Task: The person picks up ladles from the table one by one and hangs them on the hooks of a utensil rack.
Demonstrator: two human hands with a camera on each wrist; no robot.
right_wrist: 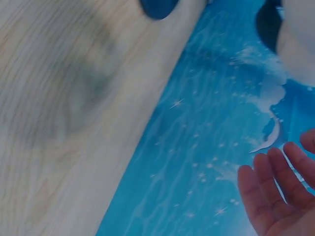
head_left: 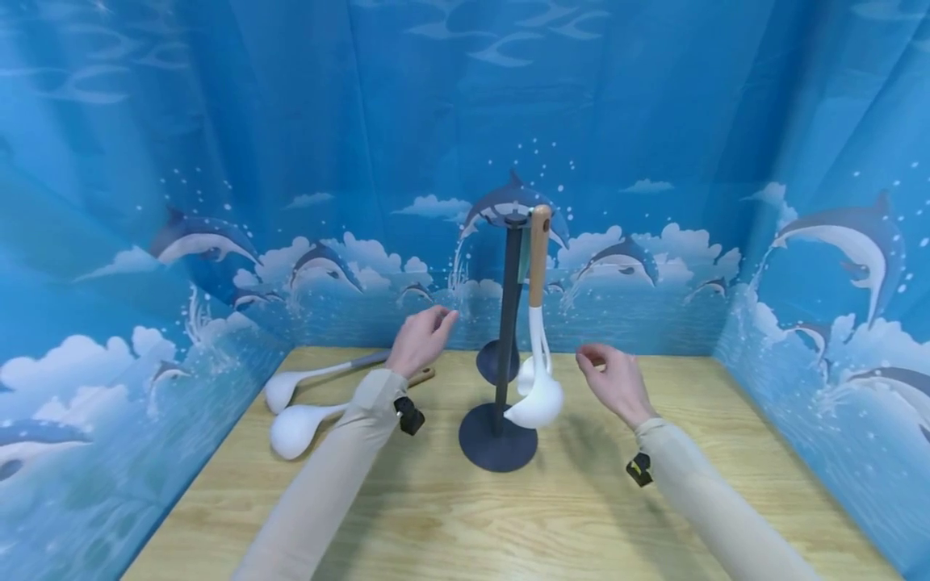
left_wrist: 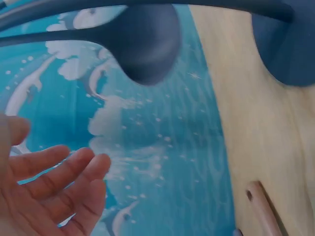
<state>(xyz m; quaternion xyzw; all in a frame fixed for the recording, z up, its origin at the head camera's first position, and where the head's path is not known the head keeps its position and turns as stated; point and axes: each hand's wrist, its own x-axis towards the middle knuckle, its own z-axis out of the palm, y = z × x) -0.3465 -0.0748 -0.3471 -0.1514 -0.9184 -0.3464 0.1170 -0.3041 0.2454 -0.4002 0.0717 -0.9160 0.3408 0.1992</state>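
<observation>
A dark utensil stand (head_left: 510, 323) rises from a round base on the table. On its near right side hangs a white ladle (head_left: 541, 395) with a wooden handle. A dark ladle (head_left: 490, 361) hangs at the back left, and another white utensil (head_left: 525, 376) hangs partly hidden behind the front ladle. My left hand (head_left: 423, 340) hovers left of the stand, fingers relaxed and holding nothing; the left wrist view shows its loosely bent fingers (left_wrist: 64, 182) below the dark ladle's bowl (left_wrist: 147, 44). To the right of the stand, my right hand (head_left: 613, 381) is also empty, fingers (right_wrist: 275, 182) loosely bent.
Two white ladles lie on the table's left side: one with a grey handle (head_left: 370, 360) farther back, one with a wooden handle (head_left: 421, 376) passing under my left forearm. Blue dolphin-print curtains (head_left: 407, 121) enclose the wooden table (head_left: 465, 524) at the back and both sides.
</observation>
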